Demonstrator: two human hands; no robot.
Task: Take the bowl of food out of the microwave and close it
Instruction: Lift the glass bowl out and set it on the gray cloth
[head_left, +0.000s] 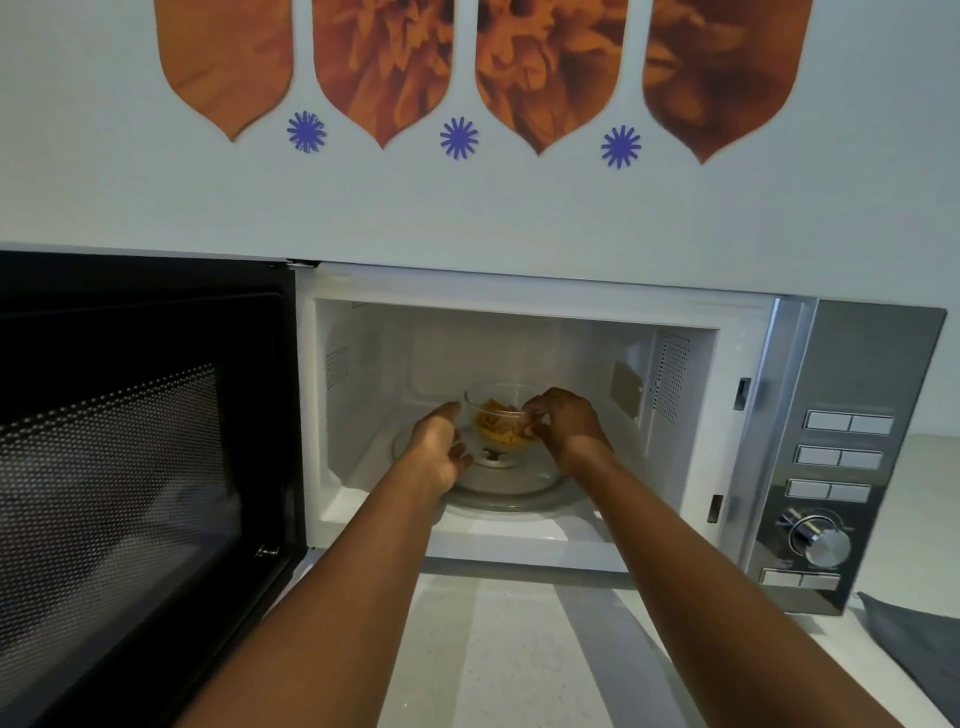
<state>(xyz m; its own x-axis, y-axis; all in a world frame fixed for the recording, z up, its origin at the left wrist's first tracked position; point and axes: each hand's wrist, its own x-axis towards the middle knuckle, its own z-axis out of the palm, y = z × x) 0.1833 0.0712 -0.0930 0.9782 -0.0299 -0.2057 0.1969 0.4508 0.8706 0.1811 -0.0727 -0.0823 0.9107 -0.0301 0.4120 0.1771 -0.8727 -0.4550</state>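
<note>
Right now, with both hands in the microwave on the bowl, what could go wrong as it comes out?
1. The bowl is clear glass and may be hot. The right hand pinches only its rim, and the left hand looks barely closed, so the grip could slip.
2. The bowl could catch the turntable and tip the food.
3. The door stands open beside the left arm and could be bumped.

— What sort of place is this?
— A home kitchen. A white-and-steel microwave (519, 415) with push buttons and a silver dial (821, 540) stands open around the fingers (457, 457) on a pale speckled table (519, 654).
— Anything else?
— Above the fingers, a white wall carries orange leaf-shaped decals (384, 62) and small purple flower stickers (459, 137).
</note>
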